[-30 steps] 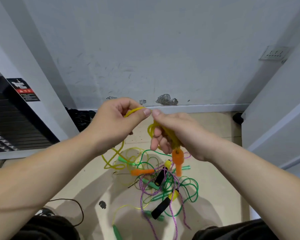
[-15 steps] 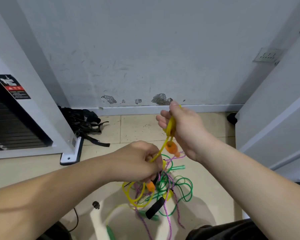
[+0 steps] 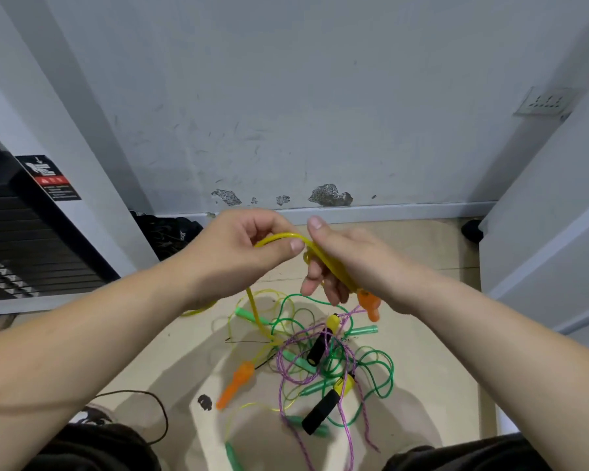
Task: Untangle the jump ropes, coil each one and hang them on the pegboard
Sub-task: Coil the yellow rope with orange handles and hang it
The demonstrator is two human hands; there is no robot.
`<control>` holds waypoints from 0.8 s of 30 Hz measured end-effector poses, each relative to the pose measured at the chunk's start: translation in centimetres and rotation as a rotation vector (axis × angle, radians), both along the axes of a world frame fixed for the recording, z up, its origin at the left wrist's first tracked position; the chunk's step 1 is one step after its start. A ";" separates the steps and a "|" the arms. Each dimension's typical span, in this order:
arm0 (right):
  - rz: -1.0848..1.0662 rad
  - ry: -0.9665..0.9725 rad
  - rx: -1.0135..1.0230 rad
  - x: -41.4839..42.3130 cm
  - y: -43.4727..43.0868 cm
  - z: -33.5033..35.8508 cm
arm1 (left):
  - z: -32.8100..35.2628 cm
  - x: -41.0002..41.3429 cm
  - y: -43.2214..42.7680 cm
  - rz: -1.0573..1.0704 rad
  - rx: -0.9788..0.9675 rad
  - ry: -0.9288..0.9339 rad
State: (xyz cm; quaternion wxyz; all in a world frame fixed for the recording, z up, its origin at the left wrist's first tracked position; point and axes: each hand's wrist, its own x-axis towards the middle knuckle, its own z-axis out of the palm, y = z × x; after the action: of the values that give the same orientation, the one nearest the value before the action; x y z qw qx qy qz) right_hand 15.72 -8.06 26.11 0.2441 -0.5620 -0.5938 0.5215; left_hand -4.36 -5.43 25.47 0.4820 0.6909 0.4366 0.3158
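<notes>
My right hand (image 3: 351, 263) keeps a curled grip on gathered loops of the yellow jump rope (image 3: 281, 236), one orange handle (image 3: 368, 302) hanging below, likely so the coil cannot spring apart. My left hand (image 3: 242, 256) pinches the free length, ready to lay another loop. That length trails down to the tangle of green and purple ropes (image 3: 330, 363) on the floor (image 3: 429, 273).
</notes>
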 end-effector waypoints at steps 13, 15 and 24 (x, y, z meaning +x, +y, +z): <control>-0.214 0.737 -0.258 -0.3 -0.6 1.2 | -3.4 0.0 -0.2 -0.161 0.028 0.376; -0.281 0.813 -0.262 -0.1 -0.3 1.1 | -3.6 0.8 -0.6 -0.153 0.059 0.407; -0.592 1.004 -0.226 0.3 0.5 0.8 | -4.6 2.1 -2.3 -0.343 0.094 0.451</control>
State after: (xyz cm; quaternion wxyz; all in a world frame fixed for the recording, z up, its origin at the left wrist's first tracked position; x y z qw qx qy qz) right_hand 15.99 -7.51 26.88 0.5687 -0.4108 -0.1645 0.6934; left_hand -2.30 -7.70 20.88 0.3865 0.8292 0.3942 0.0880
